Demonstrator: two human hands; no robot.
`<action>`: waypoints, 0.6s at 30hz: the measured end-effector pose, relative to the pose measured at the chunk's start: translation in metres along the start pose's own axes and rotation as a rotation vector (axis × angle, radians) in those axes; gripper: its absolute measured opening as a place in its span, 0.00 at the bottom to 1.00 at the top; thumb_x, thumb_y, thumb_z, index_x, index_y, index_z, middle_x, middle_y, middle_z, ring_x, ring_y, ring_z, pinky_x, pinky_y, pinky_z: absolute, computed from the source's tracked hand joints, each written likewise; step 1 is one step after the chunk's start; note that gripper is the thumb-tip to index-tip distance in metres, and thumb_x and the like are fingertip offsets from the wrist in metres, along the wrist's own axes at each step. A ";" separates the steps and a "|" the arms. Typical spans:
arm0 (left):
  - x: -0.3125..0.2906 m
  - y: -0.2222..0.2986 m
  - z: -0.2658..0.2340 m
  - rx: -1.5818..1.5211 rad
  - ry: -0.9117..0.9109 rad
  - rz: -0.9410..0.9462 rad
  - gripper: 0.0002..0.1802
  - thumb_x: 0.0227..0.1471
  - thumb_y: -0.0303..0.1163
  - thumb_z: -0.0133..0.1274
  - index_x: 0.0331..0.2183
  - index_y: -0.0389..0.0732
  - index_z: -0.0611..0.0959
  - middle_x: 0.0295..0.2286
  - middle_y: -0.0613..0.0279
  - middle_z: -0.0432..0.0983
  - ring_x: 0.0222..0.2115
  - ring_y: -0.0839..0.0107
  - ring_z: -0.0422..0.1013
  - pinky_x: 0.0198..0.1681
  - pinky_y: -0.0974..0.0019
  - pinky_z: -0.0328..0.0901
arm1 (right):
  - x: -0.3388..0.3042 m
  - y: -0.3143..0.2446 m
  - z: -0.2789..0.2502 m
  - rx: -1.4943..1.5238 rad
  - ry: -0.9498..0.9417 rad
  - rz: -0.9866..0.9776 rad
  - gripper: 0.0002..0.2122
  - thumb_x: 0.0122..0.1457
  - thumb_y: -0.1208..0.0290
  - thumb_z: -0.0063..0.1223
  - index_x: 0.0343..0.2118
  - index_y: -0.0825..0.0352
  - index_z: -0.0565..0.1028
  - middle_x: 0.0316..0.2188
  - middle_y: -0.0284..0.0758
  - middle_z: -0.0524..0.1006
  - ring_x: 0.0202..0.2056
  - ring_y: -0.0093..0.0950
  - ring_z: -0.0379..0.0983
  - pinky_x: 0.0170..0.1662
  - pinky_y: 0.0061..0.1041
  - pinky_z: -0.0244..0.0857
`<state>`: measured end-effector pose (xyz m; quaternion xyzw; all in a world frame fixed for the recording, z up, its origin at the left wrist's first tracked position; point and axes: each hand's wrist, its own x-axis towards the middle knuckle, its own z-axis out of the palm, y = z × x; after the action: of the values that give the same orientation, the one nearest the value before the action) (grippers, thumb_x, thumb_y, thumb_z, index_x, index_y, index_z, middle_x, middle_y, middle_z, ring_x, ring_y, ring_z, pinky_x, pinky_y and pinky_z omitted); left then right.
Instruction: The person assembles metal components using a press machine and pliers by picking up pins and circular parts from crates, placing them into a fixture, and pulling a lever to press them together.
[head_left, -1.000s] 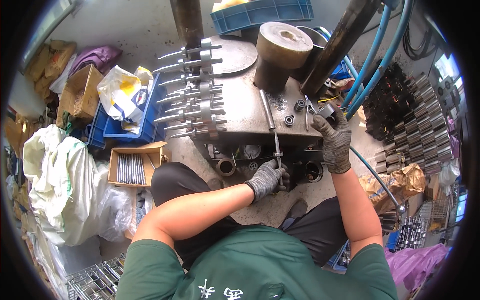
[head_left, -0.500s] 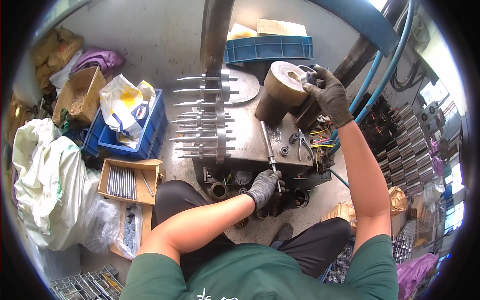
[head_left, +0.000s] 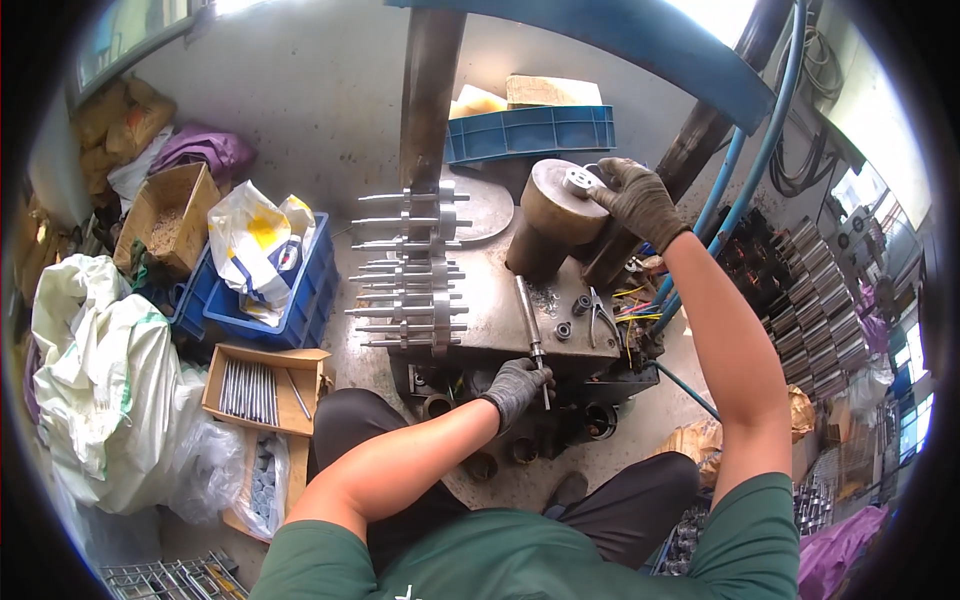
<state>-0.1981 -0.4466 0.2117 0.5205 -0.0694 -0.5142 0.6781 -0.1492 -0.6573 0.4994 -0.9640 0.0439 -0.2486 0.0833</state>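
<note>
The small metal ring (head_left: 577, 181) sits atop the round block (head_left: 548, 204); my right grip (head_left: 640, 205) is at its edge, whether pinching it I cannot tell. My left grip (head_left: 517, 388) is closed around a metal rod (head_left: 534, 335) at the front of the desk (head_left: 490, 312).

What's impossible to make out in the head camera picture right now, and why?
- Head view: the stretch of metal rod inside the left hand, hidden by that hand.
- Head view: whether the right hand touches the silver ring, too small to tell.
- Head view: the floor of the blue bin, covered by the white-and-yellow bag.
- Head view: the wire rack's near end, cut off by the lower edge.
</note>
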 end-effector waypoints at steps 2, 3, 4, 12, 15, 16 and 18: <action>0.001 -0.002 -0.001 0.061 -0.018 0.045 0.12 0.62 0.28 0.56 0.44 0.31 0.79 0.34 0.53 0.82 0.31 0.62 0.80 0.34 0.60 0.77 | -0.028 0.003 -0.025 0.071 -0.055 -0.129 0.20 0.58 0.62 0.63 0.48 0.73 0.78 0.42 0.47 0.81 0.46 0.45 0.77 0.53 0.37 0.71; -0.002 -0.001 -0.002 0.047 -0.015 0.048 0.13 0.62 0.28 0.56 0.45 0.29 0.79 0.35 0.52 0.82 0.33 0.62 0.81 0.35 0.60 0.77 | -0.047 -0.008 -0.045 -0.059 -0.140 -0.121 0.20 0.58 0.63 0.63 0.48 0.72 0.78 0.41 0.45 0.80 0.45 0.44 0.76 0.54 0.37 0.70; -0.006 0.001 -0.002 0.049 -0.014 0.056 0.13 0.62 0.28 0.56 0.45 0.29 0.79 0.35 0.52 0.82 0.33 0.62 0.81 0.36 0.61 0.77 | -0.069 -0.020 -0.064 -0.192 -0.224 -0.112 0.19 0.58 0.63 0.63 0.47 0.71 0.79 0.40 0.43 0.80 0.44 0.43 0.76 0.55 0.37 0.69; -0.024 0.015 -0.002 0.189 0.045 0.366 0.13 0.61 0.19 0.55 0.48 0.34 0.79 0.36 0.58 0.81 0.37 0.72 0.78 0.41 0.68 0.74 | -0.272 -0.002 -0.163 -0.392 -0.589 -0.148 0.11 0.55 0.64 0.57 0.40 0.61 0.81 0.38 0.35 0.82 0.48 0.38 0.75 0.66 0.49 0.53; -0.026 0.026 0.011 0.323 0.121 0.579 0.13 0.61 0.19 0.56 0.49 0.37 0.80 0.34 0.64 0.80 0.33 0.80 0.73 0.37 0.72 0.71 | -0.336 0.008 -0.199 -0.405 -0.662 0.062 0.11 0.56 0.64 0.56 0.40 0.60 0.81 0.40 0.35 0.82 0.48 0.38 0.76 0.66 0.51 0.53; -0.028 0.040 0.011 0.554 0.154 0.686 0.18 0.62 0.19 0.54 0.53 0.38 0.77 0.34 0.65 0.80 0.32 0.81 0.73 0.34 0.74 0.70 | -0.351 0.011 -0.202 -0.397 -0.656 0.096 0.11 0.56 0.64 0.56 0.40 0.60 0.81 0.40 0.35 0.82 0.48 0.38 0.76 0.66 0.51 0.54; -0.033 0.061 0.021 0.492 0.200 0.697 0.22 0.64 0.20 0.52 0.59 0.39 0.71 0.34 0.64 0.79 0.31 0.81 0.74 0.32 0.74 0.70 | -0.370 0.013 -0.199 -0.398 -0.477 0.145 0.09 0.56 0.67 0.56 0.38 0.61 0.81 0.40 0.36 0.82 0.46 0.39 0.76 0.62 0.49 0.58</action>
<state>-0.1888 -0.4394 0.2827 0.6593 -0.2951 -0.1698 0.6704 -0.5690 -0.6508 0.4943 -0.9868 0.1396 0.0044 -0.0815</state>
